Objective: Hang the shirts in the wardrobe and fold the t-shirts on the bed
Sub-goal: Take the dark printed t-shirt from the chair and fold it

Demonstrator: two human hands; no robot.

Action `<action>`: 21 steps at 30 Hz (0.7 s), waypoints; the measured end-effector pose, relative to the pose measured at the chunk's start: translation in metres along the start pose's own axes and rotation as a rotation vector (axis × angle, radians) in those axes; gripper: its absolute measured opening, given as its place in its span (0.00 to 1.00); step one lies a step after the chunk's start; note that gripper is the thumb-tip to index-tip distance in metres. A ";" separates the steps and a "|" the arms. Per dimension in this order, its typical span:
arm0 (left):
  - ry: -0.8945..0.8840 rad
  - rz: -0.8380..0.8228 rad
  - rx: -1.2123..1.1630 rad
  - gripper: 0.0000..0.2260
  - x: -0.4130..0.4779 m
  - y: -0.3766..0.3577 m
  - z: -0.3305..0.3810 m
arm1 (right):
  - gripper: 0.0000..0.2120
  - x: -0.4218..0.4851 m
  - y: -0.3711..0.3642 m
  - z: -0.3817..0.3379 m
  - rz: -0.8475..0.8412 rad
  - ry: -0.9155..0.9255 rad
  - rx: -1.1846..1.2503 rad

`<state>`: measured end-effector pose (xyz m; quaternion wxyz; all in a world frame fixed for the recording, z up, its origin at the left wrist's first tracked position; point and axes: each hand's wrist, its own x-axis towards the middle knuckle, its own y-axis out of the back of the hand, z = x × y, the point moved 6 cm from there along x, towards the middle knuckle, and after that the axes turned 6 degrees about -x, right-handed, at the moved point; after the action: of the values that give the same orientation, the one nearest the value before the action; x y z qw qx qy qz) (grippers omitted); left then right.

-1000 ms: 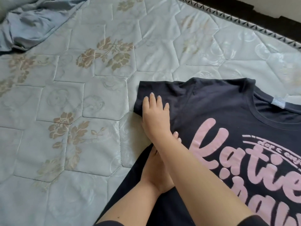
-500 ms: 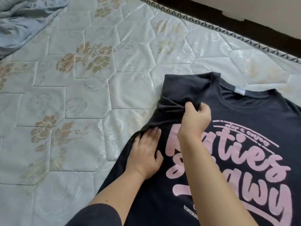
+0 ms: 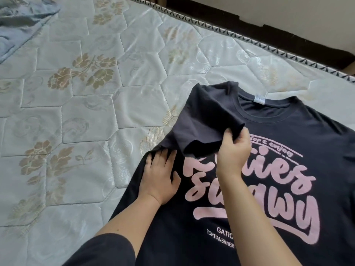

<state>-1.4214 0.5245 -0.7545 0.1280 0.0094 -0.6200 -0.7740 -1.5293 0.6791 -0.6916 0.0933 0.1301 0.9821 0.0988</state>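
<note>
A black t-shirt (image 3: 288, 223) with pink lettering lies face up on the mattress (image 3: 80, 116), collar toward the far edge. My right hand (image 3: 233, 150) pinches the hem of the shirt's left sleeve (image 3: 207, 123) and holds it lifted and folded over toward the chest print. My left hand (image 3: 160, 175) lies flat with straight fingers on the shirt's left side, just below the raised sleeve, pressing the fabric down.
A crumpled pale blue garment (image 3: 21, 25) lies at the far left corner of the bed. The mattress's far edge with patterned piping (image 3: 249, 37) runs diagonally at the top, with a dark bed frame and a wall beyond it.
My right hand went from flat on the spread sleeve to pinching it and pulling it inward over the print. My left hand came out from under my right arm and pressed onto the shirt's side.
</note>
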 end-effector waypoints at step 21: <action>-0.017 0.081 -0.021 0.20 -0.001 -0.002 -0.002 | 0.16 0.024 0.037 0.034 -0.548 0.373 -0.729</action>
<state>-1.4209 0.5231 -0.7568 0.1541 -0.0238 -0.6129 -0.7747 -1.5366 0.7262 -0.7207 -0.0223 -0.1941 0.8816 0.4296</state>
